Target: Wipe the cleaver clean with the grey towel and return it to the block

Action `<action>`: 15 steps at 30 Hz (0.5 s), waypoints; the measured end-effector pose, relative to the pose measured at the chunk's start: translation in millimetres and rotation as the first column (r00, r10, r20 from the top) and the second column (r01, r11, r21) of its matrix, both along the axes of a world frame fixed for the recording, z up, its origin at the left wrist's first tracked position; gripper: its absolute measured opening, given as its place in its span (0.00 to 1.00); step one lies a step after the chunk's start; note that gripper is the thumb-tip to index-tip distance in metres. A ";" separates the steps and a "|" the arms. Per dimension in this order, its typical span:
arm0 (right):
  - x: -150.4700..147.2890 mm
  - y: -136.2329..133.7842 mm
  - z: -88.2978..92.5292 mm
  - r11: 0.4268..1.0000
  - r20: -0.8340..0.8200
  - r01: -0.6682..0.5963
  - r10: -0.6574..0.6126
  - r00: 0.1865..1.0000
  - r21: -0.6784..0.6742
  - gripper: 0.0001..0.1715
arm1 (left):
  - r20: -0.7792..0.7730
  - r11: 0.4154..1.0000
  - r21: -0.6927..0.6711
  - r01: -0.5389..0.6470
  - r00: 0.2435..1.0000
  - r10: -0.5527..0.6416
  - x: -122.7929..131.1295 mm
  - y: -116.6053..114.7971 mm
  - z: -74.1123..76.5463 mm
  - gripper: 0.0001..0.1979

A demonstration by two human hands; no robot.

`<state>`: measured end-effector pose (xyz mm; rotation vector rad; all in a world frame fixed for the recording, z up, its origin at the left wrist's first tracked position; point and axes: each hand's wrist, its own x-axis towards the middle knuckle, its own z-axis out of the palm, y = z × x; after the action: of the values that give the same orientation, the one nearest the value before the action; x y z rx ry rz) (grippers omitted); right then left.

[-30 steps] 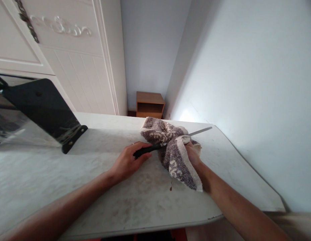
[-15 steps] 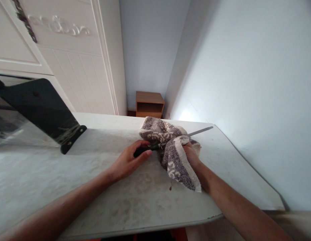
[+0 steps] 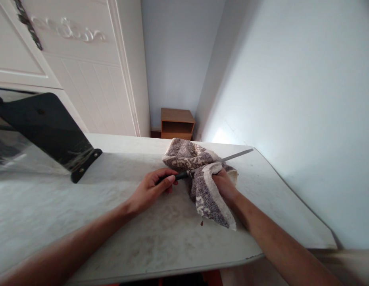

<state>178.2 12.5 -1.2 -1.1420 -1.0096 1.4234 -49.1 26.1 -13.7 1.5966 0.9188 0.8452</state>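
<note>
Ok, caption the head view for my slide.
Left hand holds a black-handled metal tool over a table; right hand grips a towel around it.

Rod (image 3: 238,154) mid-section hidden under towel (image 3: 206,194); black panel (image 3: 44,127) cut off at L edge.

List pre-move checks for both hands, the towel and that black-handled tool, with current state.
1. Left hand on the tool's black handle: wrapped round it, ok.
2. Right hand on the towel: closed on it, with the towel bunched around the shaft, ok.
3. Metal tip: pokes out bare past the towel, pointing away from the body, ok.
4. Shaft surface under the towel: hidden, cannot tell.
5. Table by the hands: small dark speck below the towel's hanging corner, not ok.
6. Black panel at left: apart from both hands, ok.
</note>
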 end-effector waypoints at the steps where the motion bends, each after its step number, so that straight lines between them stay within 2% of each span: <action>1: -0.3 -0.2 -0.6 1.000 -0.015 -0.008 0.009 1.000 0.004 0.11 | 0.024 1.000 -0.014 0.006 1.000 -0.006 0.3 0.1 -0.5 0.21; 8: 2.3 1.7 -5.5 0.995 -0.105 -0.094 0.097 0.990 0.029 0.13 | 0.207 0.985 -0.169 0.046 0.978 -0.010 2.6 0.0 -1.4 0.20; 15: 4.7 0.4 -7.2 0.987 -0.092 -0.160 0.160 0.983 0.008 0.15 | 0.211 0.966 -0.248 0.073 0.977 -0.020 3.3 0.6 -2.0 0.20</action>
<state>182.8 13.0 -8.4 -1.0028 -1.0557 1.5883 -45.8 26.7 -15.7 1.2778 0.8017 0.8087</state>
